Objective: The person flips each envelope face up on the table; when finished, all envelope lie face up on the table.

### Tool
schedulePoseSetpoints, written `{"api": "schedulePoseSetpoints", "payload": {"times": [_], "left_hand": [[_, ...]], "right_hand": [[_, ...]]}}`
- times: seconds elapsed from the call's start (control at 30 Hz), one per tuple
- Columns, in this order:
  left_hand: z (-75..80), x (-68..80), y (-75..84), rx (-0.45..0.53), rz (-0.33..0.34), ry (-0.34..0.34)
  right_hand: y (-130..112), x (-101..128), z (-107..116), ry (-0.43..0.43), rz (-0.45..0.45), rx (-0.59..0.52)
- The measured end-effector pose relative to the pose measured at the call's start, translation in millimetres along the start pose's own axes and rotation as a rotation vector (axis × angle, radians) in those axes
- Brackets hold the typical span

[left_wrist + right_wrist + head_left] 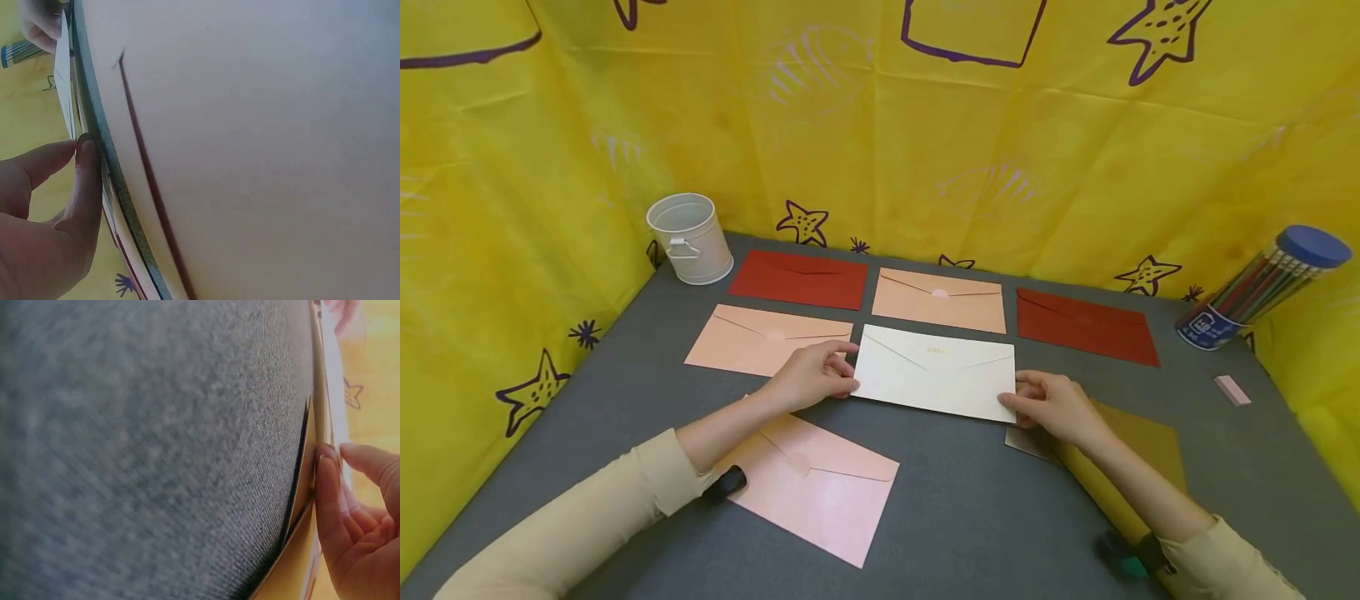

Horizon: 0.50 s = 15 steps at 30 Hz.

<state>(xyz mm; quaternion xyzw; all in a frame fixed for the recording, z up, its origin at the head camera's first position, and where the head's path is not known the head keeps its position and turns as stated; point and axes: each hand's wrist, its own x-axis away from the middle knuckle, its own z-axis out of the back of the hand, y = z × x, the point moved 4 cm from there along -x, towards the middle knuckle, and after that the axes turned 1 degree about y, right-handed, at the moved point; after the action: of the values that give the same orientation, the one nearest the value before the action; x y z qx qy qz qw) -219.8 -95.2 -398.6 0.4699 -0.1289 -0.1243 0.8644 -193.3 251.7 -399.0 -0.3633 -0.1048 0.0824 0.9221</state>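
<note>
A white envelope (934,375) with a pointed flap and a small gold mark is held between both hands near the middle of the table. My left hand (816,373) pinches its left edge between thumb and fingers, as the left wrist view also shows. At the opposite edge my right hand (1060,406) pinches the lower corner. Below the left forearm lies a pale pink envelope (842,479), partly covered by the sleeve. Gold and brown envelopes (1142,442) lie beneath the right forearm, partly hidden. A peach envelope (737,342) is just behind the left hand.
Along the back lie a red envelope (801,279), a peach one (938,308) and another red one (1086,325). A white pail (700,250) stands back left. A tub of pencils (1210,325) and a pink eraser (1232,390) are at right, before a yellow cloth (880,125).
</note>
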Motion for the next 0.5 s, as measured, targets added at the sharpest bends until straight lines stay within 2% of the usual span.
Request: {"api": "schedulePoseSetpoints", "payload": {"times": [0.33, 0.5], "left_hand": [[-1.1, -2.3, 1.7, -0.074, -0.035, -0.007], [-2.4, -3.8, 1.5, -0.090, -0.040, -0.022]], "right_hand": [[5.1, -6.4, 1.0, 0.013, -0.050, -0.068], [3.0, -7.4, 1.4, 0.020, -0.057, -0.057]]}}
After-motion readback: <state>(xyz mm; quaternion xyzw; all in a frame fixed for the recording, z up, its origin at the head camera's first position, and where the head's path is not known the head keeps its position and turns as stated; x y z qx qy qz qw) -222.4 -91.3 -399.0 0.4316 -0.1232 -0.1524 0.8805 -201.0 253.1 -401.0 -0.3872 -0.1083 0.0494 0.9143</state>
